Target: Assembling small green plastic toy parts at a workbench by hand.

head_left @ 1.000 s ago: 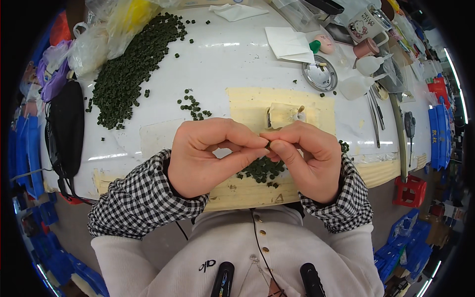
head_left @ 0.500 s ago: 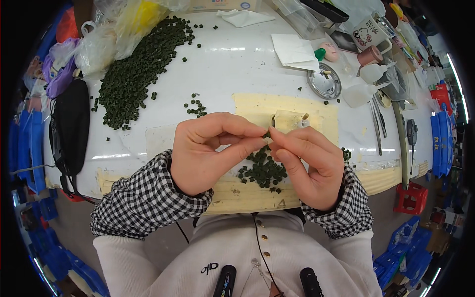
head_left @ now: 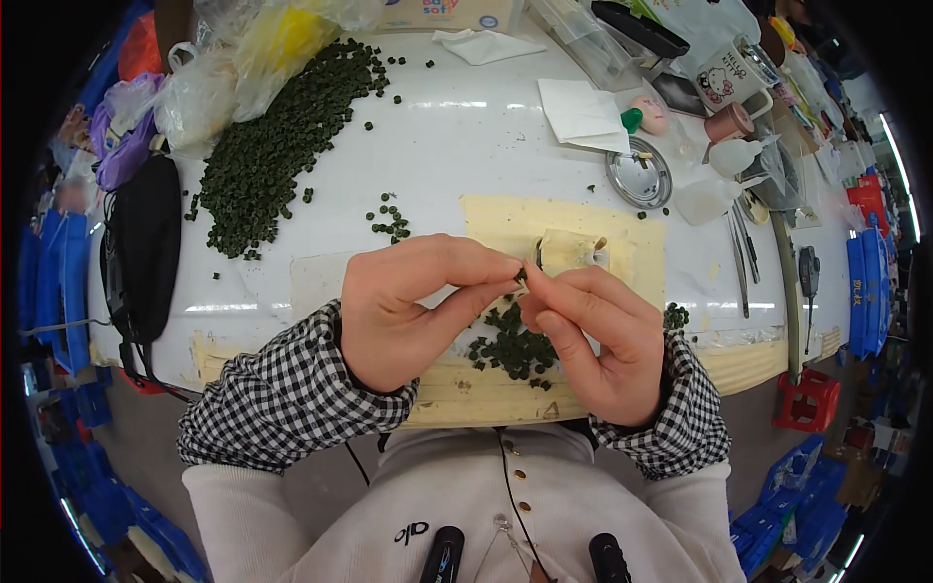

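Above the near edge of the table my two hands meet fingertip to fingertip. Thumb and index finger of my left hand [head_left: 398, 306] pinch a small dark green piece [head_left: 521, 276]. My right hand [head_left: 607, 335] is closed, its index fingertip against that piece; whatever else its curled fingers hold is hidden. Below the hands lies a small heap of dark green pieces [head_left: 513, 350], partly covered by my right hand. Just beyond my fingers, a small taped block [head_left: 569, 251] with a short peg sits on yellow tape [head_left: 496, 216].
A large heap of dark green pieces [head_left: 277, 146] spreads at the far left, beside plastic bags [head_left: 199, 107] and a black pouch [head_left: 144, 257]. Toward the right are a round metal dish [head_left: 639, 180], white tissue [head_left: 583, 112], tweezers [head_left: 741, 257], squeeze bottles [head_left: 705, 199] and a mug [head_left: 731, 78].
The dark green piece between my fingertips now shows more. My right hand has shifted slightly down and left, and the view has moved slightly.
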Demonstrator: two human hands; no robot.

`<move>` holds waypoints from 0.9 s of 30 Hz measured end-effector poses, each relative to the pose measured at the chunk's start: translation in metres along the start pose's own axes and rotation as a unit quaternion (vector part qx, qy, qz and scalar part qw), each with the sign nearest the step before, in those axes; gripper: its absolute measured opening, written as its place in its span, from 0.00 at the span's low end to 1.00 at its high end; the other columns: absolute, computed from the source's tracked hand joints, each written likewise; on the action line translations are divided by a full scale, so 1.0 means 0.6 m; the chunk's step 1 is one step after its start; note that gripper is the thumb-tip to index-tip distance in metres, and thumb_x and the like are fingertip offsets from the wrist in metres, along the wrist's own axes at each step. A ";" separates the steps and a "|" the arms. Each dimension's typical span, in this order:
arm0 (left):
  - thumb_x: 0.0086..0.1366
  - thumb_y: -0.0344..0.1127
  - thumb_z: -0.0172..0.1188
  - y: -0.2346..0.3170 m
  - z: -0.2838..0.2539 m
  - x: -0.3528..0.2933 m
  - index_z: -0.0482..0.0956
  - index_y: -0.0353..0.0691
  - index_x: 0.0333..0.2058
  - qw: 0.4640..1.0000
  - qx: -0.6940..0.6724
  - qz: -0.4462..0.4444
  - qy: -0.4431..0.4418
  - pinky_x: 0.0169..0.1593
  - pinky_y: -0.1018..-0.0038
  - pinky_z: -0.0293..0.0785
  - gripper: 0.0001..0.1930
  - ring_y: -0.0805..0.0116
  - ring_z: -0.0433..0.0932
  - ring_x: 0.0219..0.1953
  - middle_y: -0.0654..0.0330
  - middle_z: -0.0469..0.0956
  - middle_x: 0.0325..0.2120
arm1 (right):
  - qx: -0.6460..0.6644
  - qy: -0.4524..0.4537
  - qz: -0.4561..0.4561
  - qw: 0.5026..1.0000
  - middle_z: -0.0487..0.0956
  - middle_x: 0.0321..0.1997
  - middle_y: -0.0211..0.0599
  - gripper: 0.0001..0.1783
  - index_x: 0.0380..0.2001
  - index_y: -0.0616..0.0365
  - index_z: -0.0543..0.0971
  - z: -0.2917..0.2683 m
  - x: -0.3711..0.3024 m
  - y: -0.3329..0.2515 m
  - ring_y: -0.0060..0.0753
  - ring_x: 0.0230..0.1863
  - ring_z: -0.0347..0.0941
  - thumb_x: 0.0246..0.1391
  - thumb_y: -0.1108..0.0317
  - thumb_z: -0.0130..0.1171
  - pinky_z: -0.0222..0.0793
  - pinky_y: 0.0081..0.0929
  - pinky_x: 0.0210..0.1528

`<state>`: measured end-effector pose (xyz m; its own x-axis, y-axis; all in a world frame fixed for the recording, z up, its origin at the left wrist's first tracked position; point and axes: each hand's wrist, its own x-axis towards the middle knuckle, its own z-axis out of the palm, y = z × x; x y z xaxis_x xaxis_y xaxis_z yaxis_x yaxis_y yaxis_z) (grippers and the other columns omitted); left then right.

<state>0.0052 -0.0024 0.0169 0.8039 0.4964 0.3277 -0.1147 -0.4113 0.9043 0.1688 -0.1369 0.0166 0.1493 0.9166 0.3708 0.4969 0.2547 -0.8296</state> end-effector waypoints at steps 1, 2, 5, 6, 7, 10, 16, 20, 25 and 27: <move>0.59 0.19 0.62 0.003 -0.004 0.003 0.80 0.31 0.41 0.998 0.061 0.035 -0.006 0.44 0.75 0.78 0.10 0.69 0.82 0.38 0.53 0.82 0.35 | 0.019 -0.001 0.007 1.000 0.78 0.34 0.40 0.20 0.52 0.66 0.77 0.001 -0.001 0.001 0.28 0.30 0.75 0.54 0.82 0.58 0.71 0.19 0.33; 0.60 0.20 0.62 0.005 -0.006 0.004 0.80 0.31 0.41 0.990 0.123 0.069 -0.011 0.45 0.76 0.78 0.10 0.70 0.82 0.38 0.53 0.82 0.35 | 0.025 -0.003 0.010 1.000 0.78 0.34 0.40 0.20 0.52 0.66 0.77 0.000 0.000 0.000 0.28 0.30 0.75 0.54 0.82 0.58 0.71 0.19 0.33; 0.60 0.20 0.61 -0.002 -0.004 0.006 0.81 0.31 0.40 0.998 0.051 0.032 -0.005 0.45 0.77 0.78 0.09 0.71 0.81 0.38 0.53 0.82 0.35 | 0.034 -0.005 0.020 0.999 0.78 0.35 0.41 0.20 0.53 0.66 0.76 -0.001 0.000 -0.001 0.28 0.31 0.75 0.55 0.82 0.57 0.72 0.19 0.35; 0.61 0.20 0.61 -0.005 -0.001 0.006 0.81 0.30 0.40 1.000 -0.014 -0.017 0.005 0.45 0.77 0.78 0.08 0.71 0.81 0.38 0.53 0.82 0.35 | 0.031 -0.002 0.022 0.999 0.78 0.35 0.41 0.20 0.53 0.66 0.76 -0.001 0.001 -0.002 0.28 0.32 0.76 0.55 0.82 0.57 0.72 0.19 0.35; 0.61 0.20 0.61 -0.007 0.003 0.004 0.81 0.30 0.40 0.995 -0.079 -0.065 0.015 0.45 0.77 0.78 0.08 0.71 0.81 0.39 0.54 0.82 0.36 | 0.028 0.001 0.024 0.999 0.78 0.35 0.41 0.20 0.53 0.65 0.76 -0.001 0.001 -0.002 0.28 0.32 0.76 0.55 0.82 0.57 0.72 0.19 0.35; 0.61 0.21 0.61 -0.010 0.005 0.001 0.81 0.30 0.40 0.980 -0.159 -0.119 0.027 0.46 0.78 0.78 0.08 0.72 0.80 0.39 0.54 0.82 0.36 | 0.012 -0.004 0.033 0.999 0.79 0.36 0.41 0.20 0.53 0.65 0.76 -0.007 0.004 -0.009 0.28 0.33 0.77 0.55 0.82 0.57 0.73 0.19 0.36; 0.62 0.21 0.60 -0.011 0.004 0.002 0.81 0.30 0.40 0.978 -0.170 -0.122 0.020 0.46 0.78 0.78 0.08 0.72 0.80 0.39 0.54 0.81 0.36 | 0.026 -0.015 0.028 0.999 0.79 0.36 0.42 0.21 0.53 0.66 0.76 -0.007 0.005 -0.004 0.29 0.34 0.77 0.54 0.82 0.57 0.73 0.19 0.37; 0.62 0.21 0.60 -0.012 0.002 0.002 0.81 0.30 0.40 0.984 -0.143 -0.100 0.017 0.45 0.78 0.78 0.08 0.72 0.81 0.37 0.54 0.82 0.35 | 0.044 -0.020 0.035 0.998 0.79 0.36 0.42 0.20 0.53 0.67 0.76 -0.006 0.005 -0.005 0.29 0.34 0.77 0.55 0.82 0.56 0.73 0.19 0.38; 0.60 0.16 0.58 -0.013 -0.003 0.002 0.81 0.31 0.41 0.998 -0.057 -0.036 0.000 0.43 0.77 0.77 0.11 0.70 0.81 0.38 0.53 0.82 0.34 | 0.126 -0.036 0.073 0.989 0.79 0.37 0.42 0.19 0.54 0.67 0.75 -0.006 0.003 -0.001 0.28 0.36 0.78 0.58 0.81 0.54 0.74 0.19 0.40; 0.59 0.14 0.58 -0.011 -0.004 0.004 0.81 0.31 0.42 0.998 -0.056 -0.039 -0.005 0.44 0.76 0.77 0.13 0.69 0.81 0.39 0.53 0.82 0.35 | 0.122 -0.036 0.068 0.989 0.79 0.37 0.42 0.19 0.54 0.67 0.75 -0.007 0.002 0.000 0.28 0.36 0.78 0.59 0.80 0.54 0.74 0.19 0.40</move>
<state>0.0063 0.0035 0.0122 0.8190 0.5147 0.2535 -0.1165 -0.2834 0.9519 0.1725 -0.1370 0.0189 0.1344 0.9651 0.2250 0.2533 0.1860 -0.9493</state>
